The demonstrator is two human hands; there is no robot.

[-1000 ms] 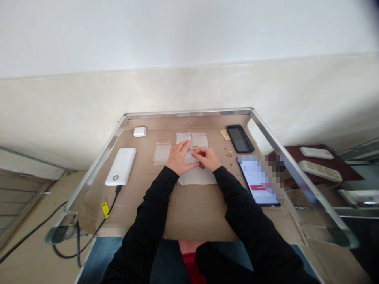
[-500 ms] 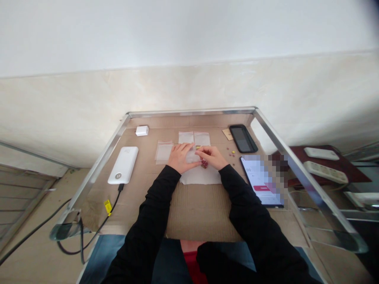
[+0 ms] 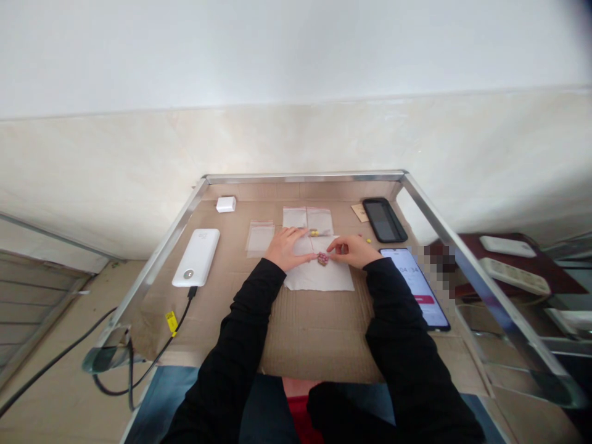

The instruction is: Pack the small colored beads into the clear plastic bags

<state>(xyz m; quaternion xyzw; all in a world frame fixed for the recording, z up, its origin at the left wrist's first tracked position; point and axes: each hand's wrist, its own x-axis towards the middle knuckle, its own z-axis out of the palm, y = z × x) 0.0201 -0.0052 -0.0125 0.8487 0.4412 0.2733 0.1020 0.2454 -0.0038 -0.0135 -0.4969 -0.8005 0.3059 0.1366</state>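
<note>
Hands now parted: right hand [image 3: 352, 250] drawn toward 3 o'clock, away from left hand [image 3: 290, 248]. Left hand flat and open, resting on clear resealable bag [image 3: 301, 246]. Right fingers [image 3: 333, 248] curled just beside pink bead cluster [image 3: 322, 259]; contact or grip cannot be told. Cluster sits between hands on white paper sheet [image 3: 326, 280], apparently outside bag, now in open view. Small yellow pieces [image 3: 313, 232] at cluster's 11 o'clock. Black smartphone [image 3: 385, 220] at 1 o'clock, lit smartphone [image 3: 414, 287] at 3 o'clock.

pwr bank [image 3: 195, 258] L of sheet [image 3: 319, 280], phone [image 3: 415, 283] R
</note>
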